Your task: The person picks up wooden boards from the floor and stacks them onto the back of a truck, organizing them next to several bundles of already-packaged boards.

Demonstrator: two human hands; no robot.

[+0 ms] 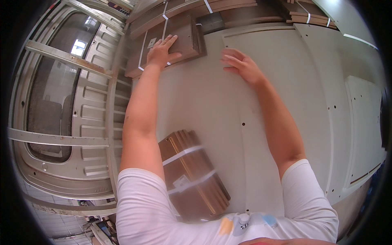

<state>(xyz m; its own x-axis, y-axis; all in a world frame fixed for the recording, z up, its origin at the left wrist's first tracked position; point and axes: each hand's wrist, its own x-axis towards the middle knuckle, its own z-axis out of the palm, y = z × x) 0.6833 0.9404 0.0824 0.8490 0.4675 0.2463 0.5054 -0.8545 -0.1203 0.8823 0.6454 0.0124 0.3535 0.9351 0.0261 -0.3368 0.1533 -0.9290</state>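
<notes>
My left hand [162, 53] lies with fingers spread on top of a strapped bundle of flat brown cardboard [181, 34] at the far left. White straps cross that bundle, and a small pale label shows beside my fingers. Away to the right, my right hand [240, 64] hovers over the pale panel floor [204, 94], fingers apart and slightly curled, holding nothing. Closer to my body, a second strapped cardboard bundle [194, 175] rests on the floor, partly hidden by my left arm and shirt.
Metal rails [69, 59] and a ribbed wall with a window [57, 90] run along the left. More flat brown bundles [312, 14] stand along the far edge, near a dark box [211, 22]. A white panel [363, 126] rises at the right.
</notes>
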